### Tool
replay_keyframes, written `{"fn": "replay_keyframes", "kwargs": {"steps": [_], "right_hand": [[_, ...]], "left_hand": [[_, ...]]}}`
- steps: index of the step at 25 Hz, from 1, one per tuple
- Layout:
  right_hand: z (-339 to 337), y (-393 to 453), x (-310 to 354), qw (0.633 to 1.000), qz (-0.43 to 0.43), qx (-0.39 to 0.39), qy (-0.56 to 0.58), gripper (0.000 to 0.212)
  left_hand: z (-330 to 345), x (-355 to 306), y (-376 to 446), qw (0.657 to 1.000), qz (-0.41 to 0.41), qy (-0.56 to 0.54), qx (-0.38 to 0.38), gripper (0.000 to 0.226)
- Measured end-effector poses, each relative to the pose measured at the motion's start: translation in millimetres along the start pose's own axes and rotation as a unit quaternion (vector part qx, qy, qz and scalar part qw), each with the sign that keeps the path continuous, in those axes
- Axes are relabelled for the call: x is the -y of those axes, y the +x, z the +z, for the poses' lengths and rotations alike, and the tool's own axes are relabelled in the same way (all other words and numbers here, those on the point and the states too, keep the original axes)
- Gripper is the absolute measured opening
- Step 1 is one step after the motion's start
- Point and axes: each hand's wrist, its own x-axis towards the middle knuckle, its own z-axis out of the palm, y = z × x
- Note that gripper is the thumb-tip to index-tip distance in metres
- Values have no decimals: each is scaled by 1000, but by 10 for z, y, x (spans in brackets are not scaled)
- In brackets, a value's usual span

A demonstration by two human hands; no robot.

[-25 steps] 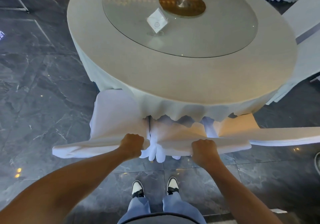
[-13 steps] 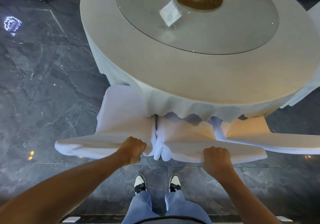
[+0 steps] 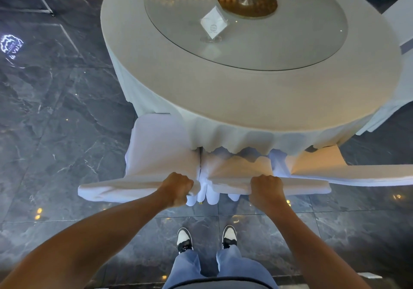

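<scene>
Dark marble floor [image 3: 55, 121] fills the left side and the bottom of the view. Round table [image 3: 223, 96] under a pale cloth takes up the upper centre, hem hanging in scallops at the near edge. Glass turntable [image 3: 290, 43] sits on top, gold disc [image 3: 245, 0] at its middle.

Three white-covered chairs are at the near edge. Left chair [image 3: 156, 150] and middle chair [image 3: 237, 170] stand side by side, covers touching at the gap. Both face the table, seats pointing away from the person and partly tucked under the hem. The top edges of their backs run left to right across the view. Third chair [image 3: 357, 172] is further right, cut off by the frame edge.

Left hand [image 3: 177, 188] grips the top of the left chair's back at its right end, fingers [image 3: 183, 180] curled tight over the fabric. Right hand [image 3: 266, 188] grips the top of the middle chair's back near its centre, fingers [image 3: 268, 180] curled over the edge the same way. Both arms are stretched forward.

White card in a small stand [image 3: 213, 26] is on the turntable, just beside the gold disc. Black-and-white shoes [image 3: 184, 239] are on the floor below the hands.
</scene>
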Motion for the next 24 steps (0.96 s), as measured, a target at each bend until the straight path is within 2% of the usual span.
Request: {"fn": "replay_keyframes", "kwargs": {"steps": [6,9,14,24], "right_hand": [[-31,-37,-19,1000,-6,4,-14,20],[-22,-27,-14,1000,-8,11,-11,19],[12,-17,6,999,-8,37,-25,17],[-5,-25,264,999,10,32,9,20]], "left_hand": [[50,3,-129,998,-44,-34,-24,25],[148,88,-269,996,-78,11,-51,46],[-4,115,-242,996,-86,-5,-18,26],[-45,186,-265,997,-67,-8,-22,21]]}}
